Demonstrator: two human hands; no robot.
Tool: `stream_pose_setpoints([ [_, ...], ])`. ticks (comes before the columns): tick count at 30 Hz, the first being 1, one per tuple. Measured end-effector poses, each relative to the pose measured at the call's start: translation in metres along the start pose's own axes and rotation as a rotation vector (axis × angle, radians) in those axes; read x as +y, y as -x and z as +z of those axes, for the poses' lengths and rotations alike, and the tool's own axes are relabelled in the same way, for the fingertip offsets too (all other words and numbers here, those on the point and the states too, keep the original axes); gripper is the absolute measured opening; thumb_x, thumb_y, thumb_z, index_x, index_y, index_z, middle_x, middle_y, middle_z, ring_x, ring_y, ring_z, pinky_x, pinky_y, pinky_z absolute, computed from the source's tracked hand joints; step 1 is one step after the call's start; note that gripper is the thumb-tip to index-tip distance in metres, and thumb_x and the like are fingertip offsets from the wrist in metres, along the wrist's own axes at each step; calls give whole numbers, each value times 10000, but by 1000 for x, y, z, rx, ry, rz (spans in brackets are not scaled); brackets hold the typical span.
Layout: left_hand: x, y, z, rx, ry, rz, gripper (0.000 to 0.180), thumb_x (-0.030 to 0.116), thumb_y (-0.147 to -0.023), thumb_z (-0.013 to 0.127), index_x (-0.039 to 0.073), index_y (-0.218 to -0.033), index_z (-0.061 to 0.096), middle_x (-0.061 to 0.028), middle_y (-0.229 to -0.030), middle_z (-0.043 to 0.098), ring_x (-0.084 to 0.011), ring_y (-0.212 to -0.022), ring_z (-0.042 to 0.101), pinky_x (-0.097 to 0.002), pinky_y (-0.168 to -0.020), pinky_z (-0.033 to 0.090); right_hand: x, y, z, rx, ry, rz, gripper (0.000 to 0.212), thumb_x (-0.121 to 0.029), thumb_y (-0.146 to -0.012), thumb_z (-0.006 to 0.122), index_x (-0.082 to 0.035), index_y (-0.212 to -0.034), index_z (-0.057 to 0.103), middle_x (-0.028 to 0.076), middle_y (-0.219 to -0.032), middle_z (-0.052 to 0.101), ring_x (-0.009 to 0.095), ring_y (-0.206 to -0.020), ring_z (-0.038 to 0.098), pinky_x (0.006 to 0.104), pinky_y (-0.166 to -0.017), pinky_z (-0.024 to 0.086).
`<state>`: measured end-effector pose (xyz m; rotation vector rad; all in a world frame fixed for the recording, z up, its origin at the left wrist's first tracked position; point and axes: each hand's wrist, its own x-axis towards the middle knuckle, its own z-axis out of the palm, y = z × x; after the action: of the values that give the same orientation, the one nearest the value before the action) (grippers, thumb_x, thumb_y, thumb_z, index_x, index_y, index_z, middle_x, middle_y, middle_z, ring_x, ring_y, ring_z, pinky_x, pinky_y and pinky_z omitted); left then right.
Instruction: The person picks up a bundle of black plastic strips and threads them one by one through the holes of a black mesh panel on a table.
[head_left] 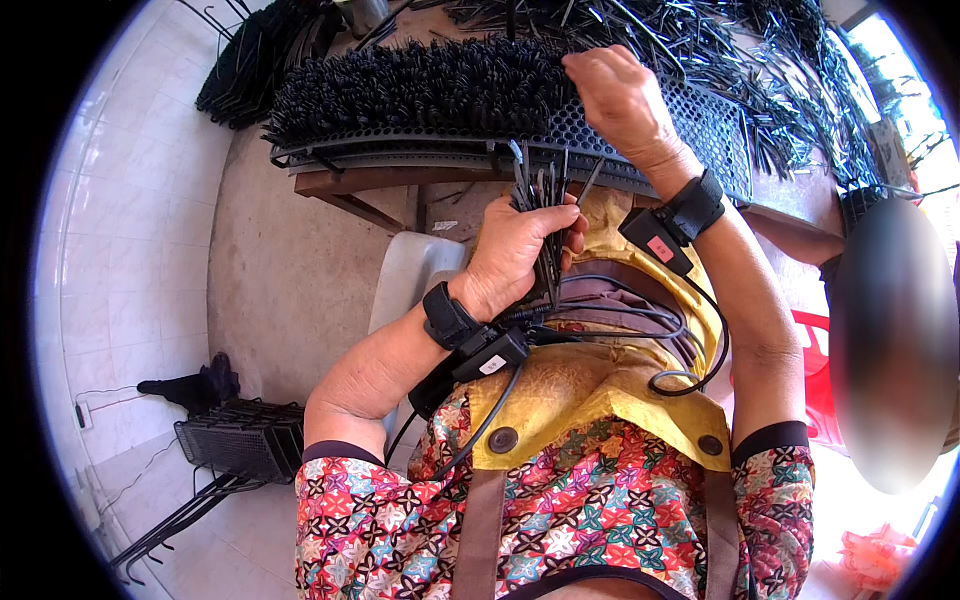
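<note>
My left hand is wrapped around a bundle of thin dark metal strips in front of my chest, with their ends sticking up past the thumb. Beyond it, a black perforated tray rests on the bench, its round holes bare toward the right. Upright dark pieces stand densely packed over the tray's left and middle. My right hand is over the tray at the right edge of the packed pieces. Its fingers are pinched together, and whatever is between them is hidden from view.
Loose dark strips lie heaped on the bench behind and right of the tray. Black wire racks stand on the floor at lower left. Cables run between my wrist straps. A person is close on the right, beside a red plastic chair.
</note>
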<state>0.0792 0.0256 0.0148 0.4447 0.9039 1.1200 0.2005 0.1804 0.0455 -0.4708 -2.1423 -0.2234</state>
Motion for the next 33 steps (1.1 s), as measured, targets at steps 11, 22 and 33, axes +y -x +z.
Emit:
stream_pose_setpoints([
  [11,0,0,0,-27,-7,26,128,64,-808,621,5,-915,583,-102,-758,630,-159,-616,608,-253,-458,468,-38,28,-40,-309,-679,783,270,-127,-770,693,27,-983,630,70,-674,623,97,-586,566,228,-558,459],
  [22,0,2,5,-115,-43,-64,166,88,-824,616,-8,-957,587,-122,-811,638,-174,-655,624,-248,-479,488,-54,36,-84,-420,-904,1152,86,-3,-797,623,56,-832,571,53,-612,587,79,-502,553,201,-406,429],
  [33,7,4,8,-156,-339,-41,205,129,-830,631,-7,-977,586,-133,-853,649,-178,-684,644,-232,-485,489,-54,63,-88,-124,-1024,1220,73,53,-794,607,68,-865,595,88,-697,619,120,-572,608,222,-469,499],
])
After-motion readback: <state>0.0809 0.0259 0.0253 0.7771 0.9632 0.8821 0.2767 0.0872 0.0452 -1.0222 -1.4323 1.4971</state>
